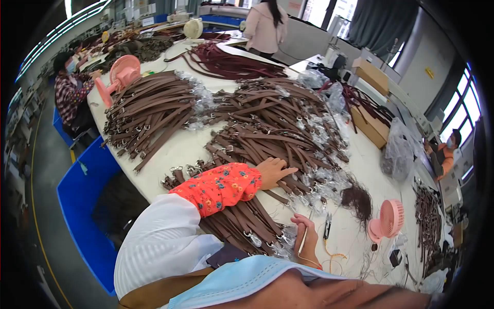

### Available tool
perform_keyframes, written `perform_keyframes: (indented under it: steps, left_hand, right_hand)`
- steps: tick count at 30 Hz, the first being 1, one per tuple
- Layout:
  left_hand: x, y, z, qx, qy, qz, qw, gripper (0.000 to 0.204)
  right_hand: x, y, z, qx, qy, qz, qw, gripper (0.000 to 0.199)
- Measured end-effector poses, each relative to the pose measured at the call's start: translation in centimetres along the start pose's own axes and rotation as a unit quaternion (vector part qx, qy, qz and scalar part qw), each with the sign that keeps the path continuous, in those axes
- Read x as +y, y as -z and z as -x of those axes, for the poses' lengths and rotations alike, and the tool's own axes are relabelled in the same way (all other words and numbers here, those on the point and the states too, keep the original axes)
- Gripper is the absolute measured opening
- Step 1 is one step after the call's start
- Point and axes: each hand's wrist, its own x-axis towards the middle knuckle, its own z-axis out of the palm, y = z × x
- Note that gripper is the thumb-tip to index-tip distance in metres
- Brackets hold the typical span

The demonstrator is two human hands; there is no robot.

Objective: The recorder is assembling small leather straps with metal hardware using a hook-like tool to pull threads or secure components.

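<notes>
My left hand point(274, 171) reaches across the white table point(175, 152) and rests flat on a large heap of brown leather straps point(272, 126), fingers spread over one strap. The left forearm wears an orange floral sleeve. My right hand point(306, 236) sits close to my body and pinches a thin pale stick-like tool point(302, 241) that points down. A smaller pile of straps with metal clasps point(242, 221) lies under my left arm. A small pair of thread snips point(327, 226) lies just right of the right hand.
A second strap heap point(149, 110) lies at the left, dark red straps point(226, 64) farther back. Pink desk fans stand at the right point(388, 220) and far left point(121, 74). Blue bins point(85, 206) sit beside the table. Other people work at the left, back and right.
</notes>
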Motion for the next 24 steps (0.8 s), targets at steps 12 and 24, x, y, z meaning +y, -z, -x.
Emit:
perform_keyframes:
  steps: [12, 24]
  left_hand:
    - [0.2, -0.8, -1.0, 0.024, -0.027, -0.003, 0.999, 0.065]
    - [0.0, -0.2, -0.9, 0.023, -0.034, 0.01, 0.999, 0.067]
  right_hand:
    - [-0.6, 0.8, 0.2, 0.034, 0.005, 0.015, 0.999, 0.018]
    - [-0.3, 0.5, 0.3, 0.029, -0.03, 0.008, 0.999, 0.017]
